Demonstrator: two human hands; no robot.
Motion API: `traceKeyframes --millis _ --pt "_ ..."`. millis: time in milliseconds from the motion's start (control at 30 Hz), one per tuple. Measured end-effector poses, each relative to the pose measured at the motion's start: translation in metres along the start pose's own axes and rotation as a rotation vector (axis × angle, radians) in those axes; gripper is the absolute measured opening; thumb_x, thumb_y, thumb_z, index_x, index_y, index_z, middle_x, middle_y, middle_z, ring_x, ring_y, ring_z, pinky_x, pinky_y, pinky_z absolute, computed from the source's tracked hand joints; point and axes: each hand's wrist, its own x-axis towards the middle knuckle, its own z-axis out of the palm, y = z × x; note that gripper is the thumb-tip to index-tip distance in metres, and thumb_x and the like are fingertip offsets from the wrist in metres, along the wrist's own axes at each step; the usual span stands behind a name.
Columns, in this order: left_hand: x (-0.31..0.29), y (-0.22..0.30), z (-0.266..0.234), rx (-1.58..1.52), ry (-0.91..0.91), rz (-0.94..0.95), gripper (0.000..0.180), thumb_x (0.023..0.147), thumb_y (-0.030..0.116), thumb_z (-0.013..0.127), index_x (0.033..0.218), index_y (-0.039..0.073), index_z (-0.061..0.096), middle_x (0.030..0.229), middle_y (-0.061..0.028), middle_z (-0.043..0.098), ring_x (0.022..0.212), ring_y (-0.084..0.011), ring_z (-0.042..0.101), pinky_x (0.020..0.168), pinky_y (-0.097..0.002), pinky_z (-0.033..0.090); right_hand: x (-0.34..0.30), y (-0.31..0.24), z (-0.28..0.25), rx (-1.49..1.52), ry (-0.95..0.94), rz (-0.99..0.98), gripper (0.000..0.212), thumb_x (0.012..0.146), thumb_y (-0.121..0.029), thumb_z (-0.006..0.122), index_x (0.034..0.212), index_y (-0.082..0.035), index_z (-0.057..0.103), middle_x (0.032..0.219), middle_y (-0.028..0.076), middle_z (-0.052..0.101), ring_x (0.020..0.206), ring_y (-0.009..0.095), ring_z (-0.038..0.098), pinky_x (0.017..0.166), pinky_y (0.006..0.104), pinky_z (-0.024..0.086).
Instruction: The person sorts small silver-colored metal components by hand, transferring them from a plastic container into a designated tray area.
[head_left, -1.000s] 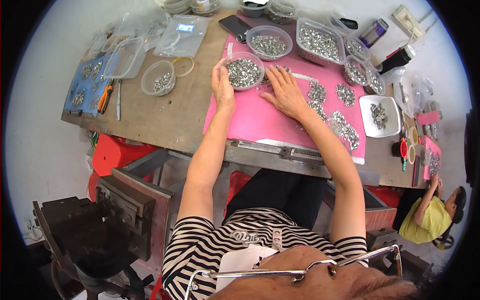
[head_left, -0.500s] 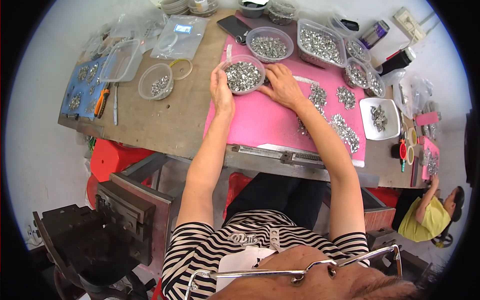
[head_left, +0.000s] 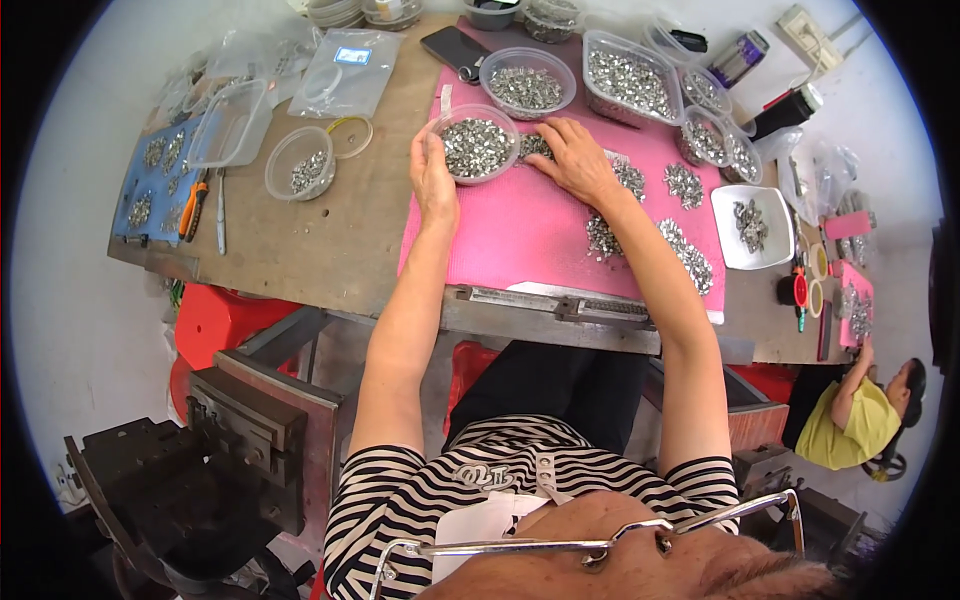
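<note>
My left hand point(head_left: 434, 182) grips the left side of a round clear plastic tub point(head_left: 476, 146) filled with small shiny metal pieces. Beside that tub's right rim, my right hand point(head_left: 580, 165) lies low over the pink mat point(head_left: 500, 240), thumb and fingers apart around a small heap of metal pieces point(head_left: 535, 146). The fingertips touch the heap; what lies beneath the palm is hidden. More loose piles spread under and beside my right forearm, among them one long pile point(head_left: 688, 258) and a small round one point(head_left: 684, 186).
Behind are another round tub point(head_left: 527, 82) and a rectangular tub point(head_left: 632, 80), both holding metal pieces. A white square dish point(head_left: 754, 228) sits right. Leftward are a part-filled tub point(head_left: 300, 163), orange-handled pliers point(head_left: 194, 208) and a phone point(head_left: 455, 50). A co-worker point(head_left: 850, 415) sits far right.
My right hand has come away from the tub's side and shifted right, onto the small heap. The left hand still holds the tub. The whole view has shifted slightly.
</note>
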Motion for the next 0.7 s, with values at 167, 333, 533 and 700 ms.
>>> traceKeyframes --millis 167,333,533,700 --pt "-0.001 0.002 -0.002 0.032 0.010 -0.002 0.036 0.110 0.026 0.044 0.136 0.004 0.057 0.130 -0.0106 0.063 0.119 -0.0186 0.058 0.105 -0.0333 0.045 -0.004 0.016 -0.032 0.220 -0.065 0.244 0.030 0.090 -0.025 0.073 0.107 -0.001 0.066 0.112 0.016 0.066 0.105 0.034 0.062 0.090 0.0449 0.051" --pt "0.000 0.005 -0.008 0.032 0.023 -0.014 0.036 0.110 0.027 0.045 0.136 0.004 0.056 0.130 -0.0103 0.063 0.118 -0.0184 0.058 0.105 -0.0334 0.045 -0.013 0.010 -0.080 0.455 -0.474 0.436 0.024 0.078 -0.017 0.080 0.083 0.000 0.065 0.073 0.013 0.067 0.067 0.027 0.065 0.064 0.0408 0.050" --pt "0.001 0.003 -0.003 0.033 0.012 0.004 0.037 0.110 0.027 0.045 0.136 0.003 0.056 0.130 -0.0103 0.063 0.118 -0.0182 0.058 0.104 -0.0333 0.045 -0.014 0.009 -0.059 0.528 -0.469 0.396 0.018 0.080 -0.012 0.077 0.085 0.000 0.066 0.075 0.012 0.069 0.068 0.022 0.065 0.064 0.0374 0.050" --pt "0.002 0.001 -0.002 0.032 -0.014 0.014 0.037 0.110 0.027 0.046 0.137 0.003 0.055 0.130 -0.0101 0.063 0.118 -0.0180 0.059 0.104 -0.0332 0.045 -0.004 0.008 -0.054 0.601 -0.196 0.495 0.014 0.080 -0.008 0.075 0.089 0.001 0.068 0.079 0.015 0.071 0.072 0.026 0.069 0.068 0.0398 0.053"
